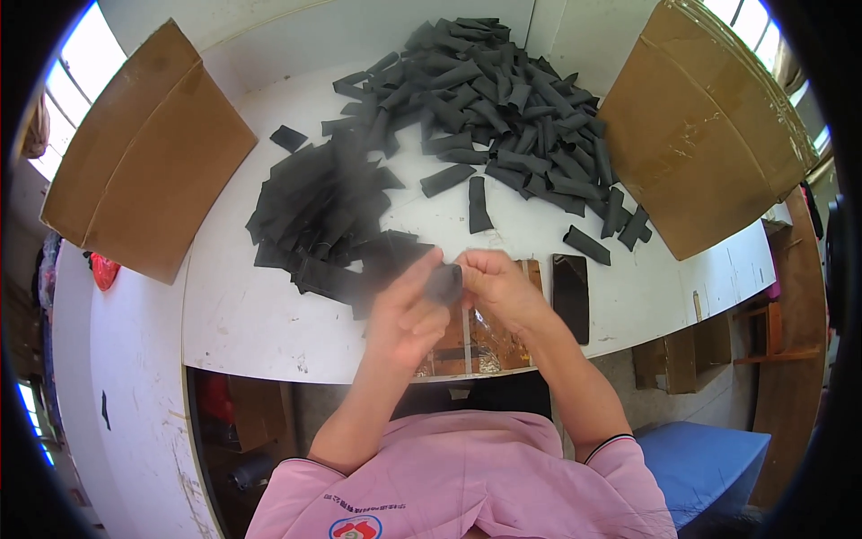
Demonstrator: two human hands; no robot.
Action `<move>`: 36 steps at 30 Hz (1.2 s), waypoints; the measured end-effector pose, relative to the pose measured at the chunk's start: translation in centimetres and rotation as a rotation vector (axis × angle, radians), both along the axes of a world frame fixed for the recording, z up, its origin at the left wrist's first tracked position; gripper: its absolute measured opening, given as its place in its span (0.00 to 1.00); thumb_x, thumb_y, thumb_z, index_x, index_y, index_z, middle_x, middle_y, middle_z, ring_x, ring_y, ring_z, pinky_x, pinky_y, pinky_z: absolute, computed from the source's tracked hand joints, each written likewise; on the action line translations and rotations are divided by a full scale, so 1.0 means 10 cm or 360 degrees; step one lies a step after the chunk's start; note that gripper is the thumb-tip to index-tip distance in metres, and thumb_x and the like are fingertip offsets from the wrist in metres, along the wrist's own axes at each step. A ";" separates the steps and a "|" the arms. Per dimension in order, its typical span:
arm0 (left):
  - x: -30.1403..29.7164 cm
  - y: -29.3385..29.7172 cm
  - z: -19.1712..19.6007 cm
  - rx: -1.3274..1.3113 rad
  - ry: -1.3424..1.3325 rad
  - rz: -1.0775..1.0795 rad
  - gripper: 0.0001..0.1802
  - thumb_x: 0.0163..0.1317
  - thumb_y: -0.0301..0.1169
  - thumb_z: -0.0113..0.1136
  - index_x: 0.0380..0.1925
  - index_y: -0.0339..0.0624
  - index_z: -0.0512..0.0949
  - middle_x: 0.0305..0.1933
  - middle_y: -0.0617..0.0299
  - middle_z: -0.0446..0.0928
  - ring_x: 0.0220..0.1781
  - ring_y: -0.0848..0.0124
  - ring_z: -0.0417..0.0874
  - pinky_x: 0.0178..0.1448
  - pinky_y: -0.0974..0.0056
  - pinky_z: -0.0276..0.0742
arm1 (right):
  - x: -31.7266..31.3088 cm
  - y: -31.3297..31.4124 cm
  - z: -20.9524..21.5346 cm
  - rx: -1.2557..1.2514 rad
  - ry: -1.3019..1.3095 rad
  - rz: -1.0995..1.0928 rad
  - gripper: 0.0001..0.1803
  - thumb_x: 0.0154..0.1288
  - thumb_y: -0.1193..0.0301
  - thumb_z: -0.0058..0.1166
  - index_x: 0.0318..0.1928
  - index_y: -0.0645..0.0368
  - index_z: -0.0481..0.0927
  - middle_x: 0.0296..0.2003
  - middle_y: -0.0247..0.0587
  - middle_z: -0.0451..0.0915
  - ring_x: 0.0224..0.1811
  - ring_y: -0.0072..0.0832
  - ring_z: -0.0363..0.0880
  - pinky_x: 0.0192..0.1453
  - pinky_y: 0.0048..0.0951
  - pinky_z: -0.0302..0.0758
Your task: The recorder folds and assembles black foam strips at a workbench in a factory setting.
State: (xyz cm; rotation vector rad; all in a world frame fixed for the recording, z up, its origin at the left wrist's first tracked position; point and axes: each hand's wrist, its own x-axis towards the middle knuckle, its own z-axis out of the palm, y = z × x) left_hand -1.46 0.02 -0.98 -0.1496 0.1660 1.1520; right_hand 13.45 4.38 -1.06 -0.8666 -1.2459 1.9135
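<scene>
Close in front of me, a small dark grey fabric piece [444, 285] is gripped between both hands. My left hand [406, 314] is closed around its left side, slightly blurred. The fingers of my right hand [496, 284] pinch its right edge. Beneath them lies a brown board wrapped in clear tape [503, 341], partly covered by my hands. Left of the hands is a loose stack of flat dark fabric pieces [314, 216]. Farther back spreads a large heap of dark fabric tubes [512, 112], with several single ones lying nearer me.
Tall cardboard sheets stand at the left [148, 157] and right [705, 130] of the white table [269, 332]. A black phone [571, 301] lies right of the board. Below the right edge are a cardboard box [687, 361] and a blue surface [705, 458].
</scene>
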 end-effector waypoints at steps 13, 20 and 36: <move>0.07 -0.06 0.19 0.1408 0.2417 0.0755 0.07 0.54 0.21 0.54 0.34 0.33 0.73 0.37 0.58 0.74 0.40 0.73 0.72 0.46 0.70 0.67 | 0.06 -0.20 0.31 0.1248 -0.0465 -0.0550 0.11 0.53 0.67 0.52 0.30 0.63 0.72 0.24 0.40 0.71 0.26 0.28 0.70 0.29 0.26 0.67; 0.01 -0.13 -0.22 0.0859 0.1882 0.0650 0.04 0.53 0.21 0.54 0.30 0.34 0.73 0.39 0.58 0.74 0.40 0.74 0.72 0.45 0.71 0.67 | 0.08 -0.18 0.10 0.1873 -0.1442 -0.0064 0.16 0.53 0.63 0.52 0.34 0.65 0.73 0.23 0.43 0.71 0.26 0.40 0.72 0.27 0.33 0.69; 0.22 0.07 0.29 0.0909 0.2051 0.0208 0.05 0.43 0.17 0.59 0.23 0.33 0.75 0.32 0.61 0.74 0.32 0.79 0.71 0.35 0.75 0.65 | 0.08 -0.18 -0.04 0.1881 -0.0828 -0.0407 0.07 0.52 0.71 0.49 0.30 0.61 0.73 0.20 0.43 0.71 0.21 0.37 0.71 0.23 0.34 0.69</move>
